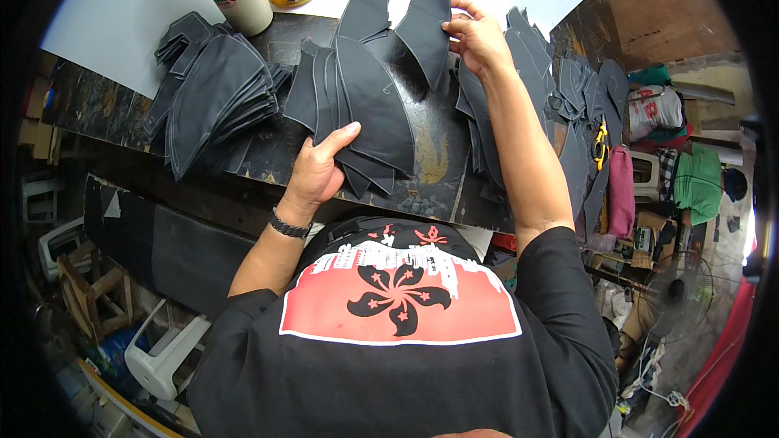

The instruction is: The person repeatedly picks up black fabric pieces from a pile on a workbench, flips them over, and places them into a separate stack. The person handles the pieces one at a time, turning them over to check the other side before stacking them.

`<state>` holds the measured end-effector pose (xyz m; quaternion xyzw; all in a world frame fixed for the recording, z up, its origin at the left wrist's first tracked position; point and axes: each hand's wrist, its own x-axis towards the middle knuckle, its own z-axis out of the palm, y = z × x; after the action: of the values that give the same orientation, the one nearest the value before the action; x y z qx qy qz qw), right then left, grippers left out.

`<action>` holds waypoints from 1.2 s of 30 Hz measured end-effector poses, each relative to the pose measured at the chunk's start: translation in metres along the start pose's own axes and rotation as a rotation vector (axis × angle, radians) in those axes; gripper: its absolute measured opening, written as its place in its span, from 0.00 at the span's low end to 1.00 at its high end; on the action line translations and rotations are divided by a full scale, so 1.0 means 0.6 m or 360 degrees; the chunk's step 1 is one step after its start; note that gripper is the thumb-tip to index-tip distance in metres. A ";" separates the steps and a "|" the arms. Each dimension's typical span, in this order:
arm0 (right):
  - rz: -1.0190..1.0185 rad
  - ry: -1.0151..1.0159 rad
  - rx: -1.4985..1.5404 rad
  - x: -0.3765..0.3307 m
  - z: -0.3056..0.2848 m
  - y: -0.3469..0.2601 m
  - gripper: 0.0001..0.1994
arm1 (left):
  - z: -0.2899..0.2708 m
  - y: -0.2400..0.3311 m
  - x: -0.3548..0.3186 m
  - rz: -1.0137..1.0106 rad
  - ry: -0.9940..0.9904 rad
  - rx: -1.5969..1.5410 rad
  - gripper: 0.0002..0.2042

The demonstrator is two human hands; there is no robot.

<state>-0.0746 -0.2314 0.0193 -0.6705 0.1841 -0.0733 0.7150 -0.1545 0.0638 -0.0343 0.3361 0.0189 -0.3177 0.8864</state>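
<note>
One piece point(426, 24) held apart, much left

My right hand point(480, 36) pinches this piece at its right edge; it seems raised over the table point(442, 182), just right of the middle stack point(373, 97). My left thumb lies on that stack, but how firmly the left hand point(316, 169) grips, I cannot tell.

I judge that the cutting is done, because the pieces have finished outlines, and that sorting is only partly done. The left pile point(217, 105) looks quite orderly; the right pile point(527, 53) lies more loosely, so more is left there.

My right forearm covers some of the right pile. Lower layers are hidden, thus I cannot count them. The pale marks are too small to make out.
</note>
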 end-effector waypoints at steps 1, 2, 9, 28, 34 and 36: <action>-0.0001 0.0009 -0.0019 0.005 -0.001 0.002 0.21 | 0.000 0.000 0.001 0.0005 -0.0019 0.0009 0.11; -0.0009 -0.0002 -0.0029 0.011 -0.002 0.004 0.22 | 0.000 0.000 0.001 0.0010 -0.0038 0.0017 0.12; -0.0235 0.0251 -0.0780 0.011 0.008 0.005 0.28 | 0.008 0.005 0.001 0.0003 -0.0057 -0.0018 0.12; -0.1709 -0.1019 -0.1934 -0.180 0.087 -0.051 0.28 | 0.015 0.005 -0.003 -0.0114 -0.0163 0.0087 0.19; -0.1643 -0.1005 -0.1968 -0.190 0.083 -0.050 0.28 | 0.015 0.006 -0.002 -0.0104 -0.0160 0.0098 0.18; -0.1644 -0.0904 -0.1962 -0.194 0.081 -0.047 0.28 | 0.014 0.006 -0.002 -0.0094 -0.0166 0.0090 0.17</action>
<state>-0.1602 -0.1480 0.0679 -0.9326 -0.3242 -0.1059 0.1182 -0.1551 0.0616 -0.0253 0.3432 -0.0265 -0.3612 0.8666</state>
